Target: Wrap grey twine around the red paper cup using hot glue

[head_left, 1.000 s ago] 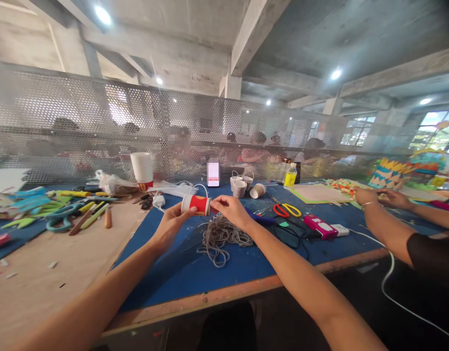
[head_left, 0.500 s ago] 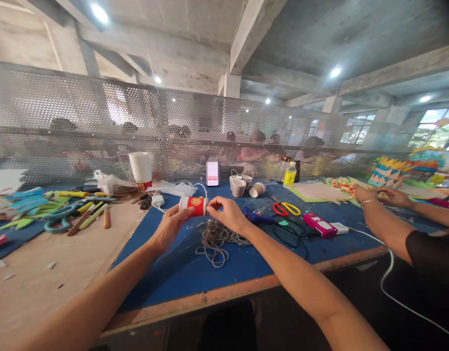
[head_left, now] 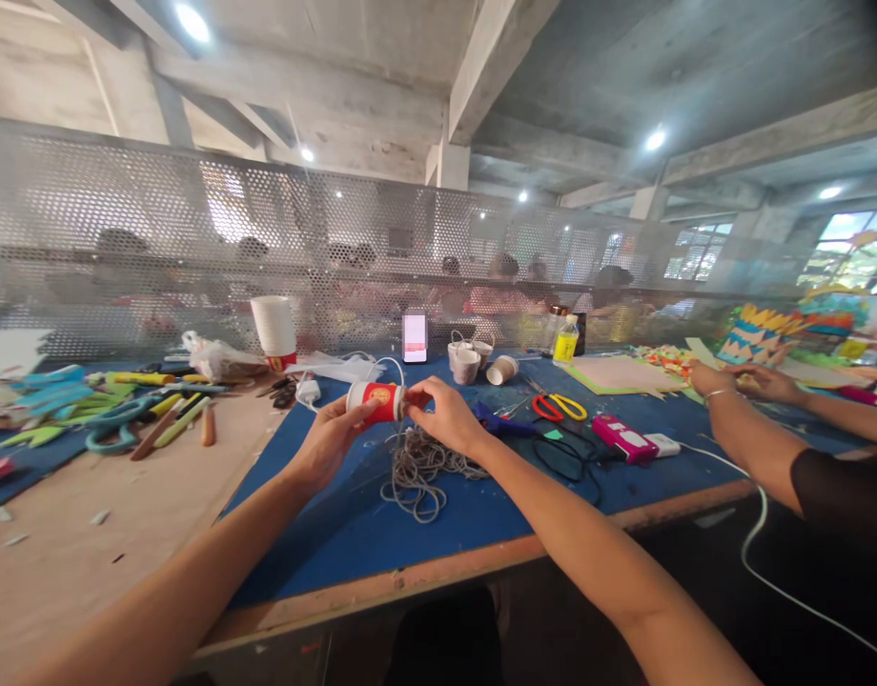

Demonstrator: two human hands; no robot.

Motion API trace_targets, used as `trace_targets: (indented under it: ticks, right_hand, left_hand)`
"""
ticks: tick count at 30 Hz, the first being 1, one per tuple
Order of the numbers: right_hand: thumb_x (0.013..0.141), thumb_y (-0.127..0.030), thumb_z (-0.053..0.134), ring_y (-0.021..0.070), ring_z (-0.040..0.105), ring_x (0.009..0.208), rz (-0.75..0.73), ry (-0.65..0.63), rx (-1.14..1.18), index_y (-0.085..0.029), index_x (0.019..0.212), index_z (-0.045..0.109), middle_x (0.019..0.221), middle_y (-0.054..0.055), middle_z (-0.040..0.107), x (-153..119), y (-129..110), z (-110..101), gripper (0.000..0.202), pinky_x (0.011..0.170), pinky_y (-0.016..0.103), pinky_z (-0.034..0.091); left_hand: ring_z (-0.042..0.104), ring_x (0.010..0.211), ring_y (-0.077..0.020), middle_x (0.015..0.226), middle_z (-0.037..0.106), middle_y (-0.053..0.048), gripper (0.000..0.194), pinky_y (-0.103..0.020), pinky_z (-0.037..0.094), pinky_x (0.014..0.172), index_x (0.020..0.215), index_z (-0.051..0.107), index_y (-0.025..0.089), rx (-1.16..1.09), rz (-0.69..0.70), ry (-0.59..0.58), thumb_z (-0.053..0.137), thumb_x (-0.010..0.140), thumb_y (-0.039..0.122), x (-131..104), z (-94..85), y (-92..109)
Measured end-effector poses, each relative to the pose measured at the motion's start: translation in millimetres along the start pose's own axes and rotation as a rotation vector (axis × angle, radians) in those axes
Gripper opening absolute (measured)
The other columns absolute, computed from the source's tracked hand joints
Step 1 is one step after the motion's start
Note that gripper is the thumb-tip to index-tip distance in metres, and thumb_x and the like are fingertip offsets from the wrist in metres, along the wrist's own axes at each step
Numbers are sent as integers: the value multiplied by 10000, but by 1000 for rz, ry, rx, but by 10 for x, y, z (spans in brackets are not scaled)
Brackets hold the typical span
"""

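A white paper cup with a red band (head_left: 379, 401) lies on its side in my left hand (head_left: 325, 440), thumb over the band. It is held above the table, its right end tilted slightly down. My right hand (head_left: 442, 415) is closed, fingertips pinched at the cup's right end. What they pinch is hidden. Below the cup, a tangled pile of grey cord (head_left: 428, 467) lies on the blue table mat (head_left: 324, 543), and a thin strand rises from it toward the cup.
Behind are grey-covered cups (head_left: 464, 364), a phone (head_left: 415, 337) and stacked paper cups (head_left: 274, 329). To the right lie scissors (head_left: 559, 408), a glue gun (head_left: 506, 422) and a magenta box (head_left: 622, 438). Tools (head_left: 181, 419) crowd the left. A co-worker's hands (head_left: 714, 379) work at far right.
The cup has shifted slightly left and turned, its right end now a little lower. My right fingers have curled slightly at its end. A pale strip shows by the co-worker's hand.
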State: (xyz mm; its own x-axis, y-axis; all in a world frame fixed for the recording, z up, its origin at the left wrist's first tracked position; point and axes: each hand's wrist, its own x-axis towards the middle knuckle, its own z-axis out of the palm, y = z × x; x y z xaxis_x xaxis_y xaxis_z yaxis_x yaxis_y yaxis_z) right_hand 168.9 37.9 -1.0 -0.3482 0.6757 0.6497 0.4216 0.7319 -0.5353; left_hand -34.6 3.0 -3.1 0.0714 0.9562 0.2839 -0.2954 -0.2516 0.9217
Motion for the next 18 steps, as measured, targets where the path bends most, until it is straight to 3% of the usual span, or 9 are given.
trace_targets:
  ticks: [8, 14, 18]
  right_hand:
    - [863, -160, 651, 150, 629, 841, -35, 13, 37, -196, 847, 653, 887, 4, 636, -2, -121, -84, 40, 847, 285, 488]
    - [924, -281, 643, 159, 651, 874, 46, -46, 118, -197, 943, 660, 922, 14, 693, -16, -204, -94, 88, 848, 293, 491]
    - [919, -271, 663, 158, 646, 846, 18, -45, 42, -194, 887, 675, 896, 17, 681, -17, -171, -68, 84, 836, 295, 493]
  left_hand:
    - [701, 922, -244, 979, 784, -89, 291, -366, 508, 908, 953, 779, 155, 17, 35, 7, 841, 756, 360, -3, -9, -4]
    - [710, 933, -249, 984, 796, -91, 312, -367, 506, 914, 969, 789, 158, 11, 49, 2, 847, 744, 367, 8, -12, -24]
    - [707, 939, -253, 982, 793, -89, 314, -375, 501, 926, 970, 784, 151, 7, 57, 0, 844, 750, 367, 3, -10, -21]
